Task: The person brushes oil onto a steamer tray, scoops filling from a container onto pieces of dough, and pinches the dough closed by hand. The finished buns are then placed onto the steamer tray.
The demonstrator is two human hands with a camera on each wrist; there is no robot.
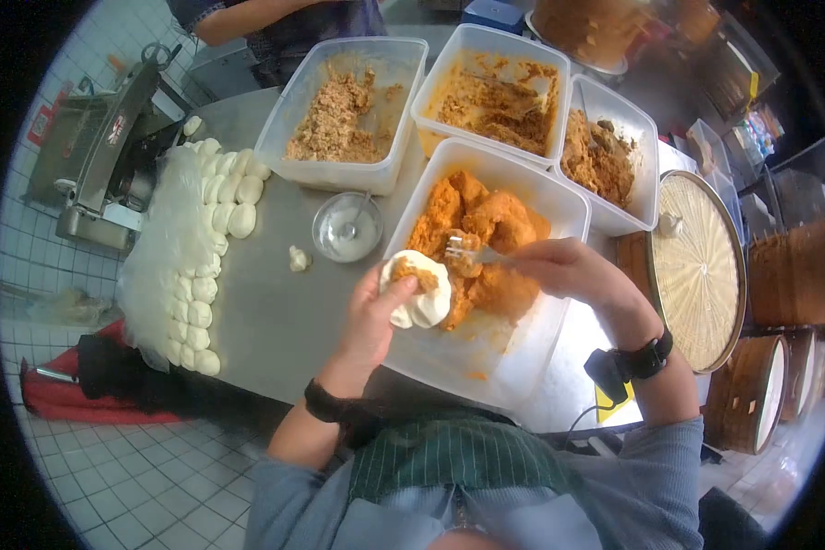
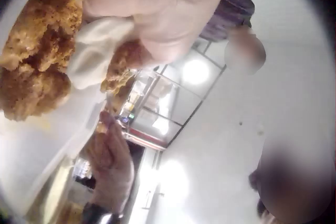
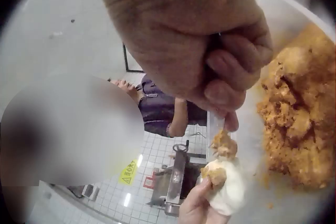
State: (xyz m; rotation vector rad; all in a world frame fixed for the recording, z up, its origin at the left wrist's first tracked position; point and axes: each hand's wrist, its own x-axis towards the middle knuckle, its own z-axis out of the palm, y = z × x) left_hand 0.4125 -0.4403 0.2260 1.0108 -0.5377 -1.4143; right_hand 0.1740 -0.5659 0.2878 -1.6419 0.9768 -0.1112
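A flat white dough round (image 1: 419,302) with orange filling on it lies in my left hand (image 1: 368,321), whose thumb presses on the filling. In the right wrist view the dough (image 3: 229,191) has filling (image 3: 214,176) near its middle. My right hand (image 1: 573,272) grips a metal fork-like utensil (image 1: 467,251), its prongs carrying some filling. That utensil is over the tub (image 1: 513,390) of orange filling (image 1: 504,220), just right of the dough. In the left wrist view the dough (image 2: 93,58) is partly hidden by my left fingers.
Three more tubs of filling, one at the back left (image 1: 270,151), stand behind. A glass bowl (image 1: 347,229) and a small dough scrap (image 1: 299,258) lie left. Dough balls (image 1: 241,220) under plastic line the table's left. Round steamers (image 1: 701,266) stand right. Another person (image 1: 293,32) is across the table.
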